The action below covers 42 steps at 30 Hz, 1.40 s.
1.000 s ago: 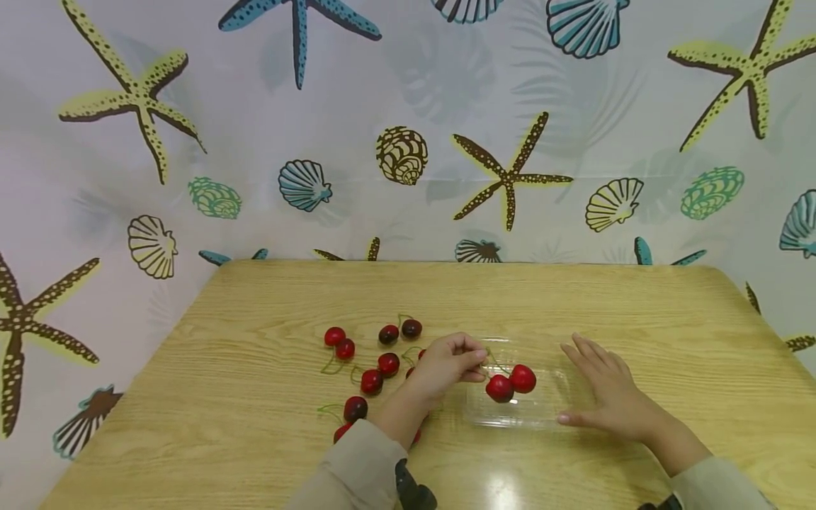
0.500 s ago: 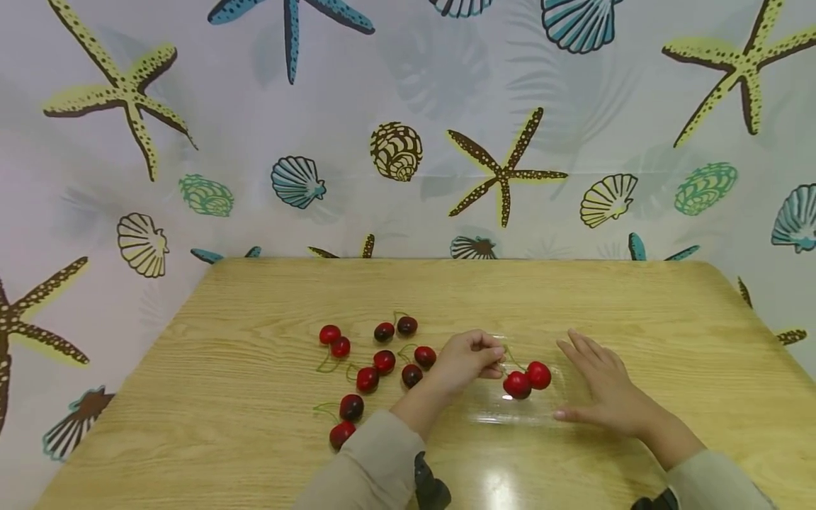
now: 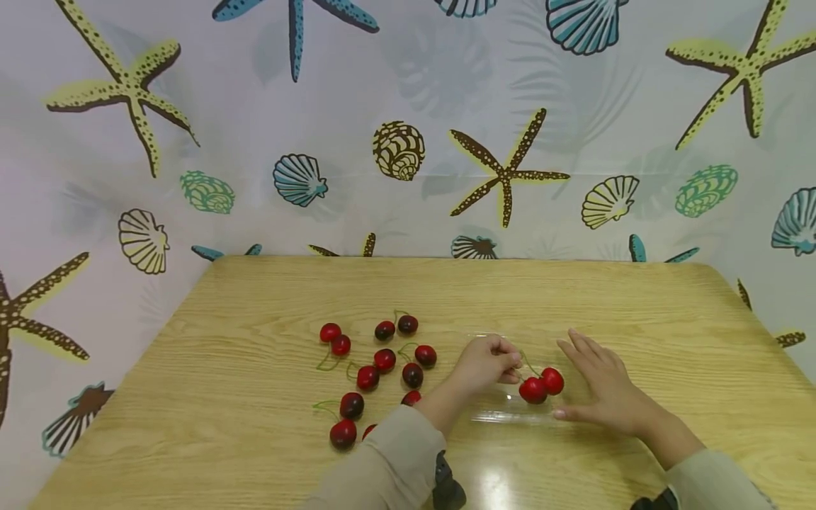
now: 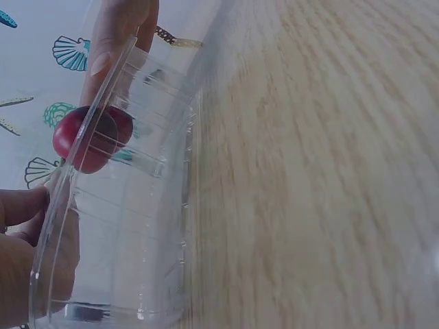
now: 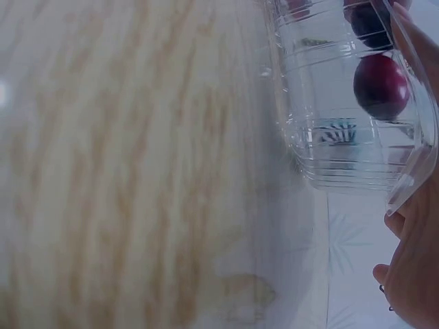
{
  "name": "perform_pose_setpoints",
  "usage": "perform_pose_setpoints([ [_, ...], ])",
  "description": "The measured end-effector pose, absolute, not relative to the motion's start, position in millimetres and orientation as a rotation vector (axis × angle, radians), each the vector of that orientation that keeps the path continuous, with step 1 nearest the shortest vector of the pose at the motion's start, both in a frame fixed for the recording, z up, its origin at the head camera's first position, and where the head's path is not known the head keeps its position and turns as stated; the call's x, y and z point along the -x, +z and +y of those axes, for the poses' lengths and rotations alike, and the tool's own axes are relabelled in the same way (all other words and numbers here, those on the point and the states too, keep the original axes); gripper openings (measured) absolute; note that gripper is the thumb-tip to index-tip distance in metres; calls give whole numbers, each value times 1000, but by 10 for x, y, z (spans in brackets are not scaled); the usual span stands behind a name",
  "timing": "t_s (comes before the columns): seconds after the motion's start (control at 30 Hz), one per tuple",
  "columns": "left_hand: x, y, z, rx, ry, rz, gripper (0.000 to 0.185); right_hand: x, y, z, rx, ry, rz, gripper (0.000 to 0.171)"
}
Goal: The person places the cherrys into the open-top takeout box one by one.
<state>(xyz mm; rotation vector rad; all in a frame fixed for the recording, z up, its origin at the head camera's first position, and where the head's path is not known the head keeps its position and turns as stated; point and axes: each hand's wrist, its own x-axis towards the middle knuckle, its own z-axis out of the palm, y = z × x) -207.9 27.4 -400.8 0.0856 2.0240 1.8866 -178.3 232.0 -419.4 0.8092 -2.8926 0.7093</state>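
On the wooden tabletop (image 3: 268, 425) the clear plastic tray (image 3: 510, 414) sits between my hands, and I judge the job goes best if I lower the pair of red cherries (image 3: 542, 386) by their joined stem straight down inside its walls while the tray is braced; my right hand (image 3: 602, 389) lies flat and open, fingers straight, against the tray's right side; my left hand (image 3: 487, 363) has thumb and fingertips pinched on the stem, the cherries hanging over the tray; the loose cherries (image 3: 382, 361) lie scattered to its left.
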Motion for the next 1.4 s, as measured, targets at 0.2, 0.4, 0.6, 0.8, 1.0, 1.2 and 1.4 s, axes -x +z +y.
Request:
perform_pose_setpoints([
  [0.2,2052,-4070,364,-78,1909,2007,5,1778,-4205,2322,-812,719,-2889,93],
  [0.4,2020,-4118,431,-61,1886,2007,4,1781,-4207,2322,-805,737,-2903,91],
  [0.6,1998,-4135,458,-80,1837,2021,4,1779,-4198,2311,-810,750,-2909,90],
  [0.8,2001,-4136,467,-87,1783,2034,3,1776,-4194,2312,-807,743,-2911,91],
  [1.0,2013,-4137,477,-71,1747,2070,4,1769,-4197,2321,-798,751,-2917,91],
  [1.2,2000,-4115,472,-37,1734,2101,5,1766,-4197,2320,-796,742,-2916,91],
  [1.4,1999,-4092,443,-19,1694,2143,5,1766,-4197,2318,-792,750,-2922,91],
])
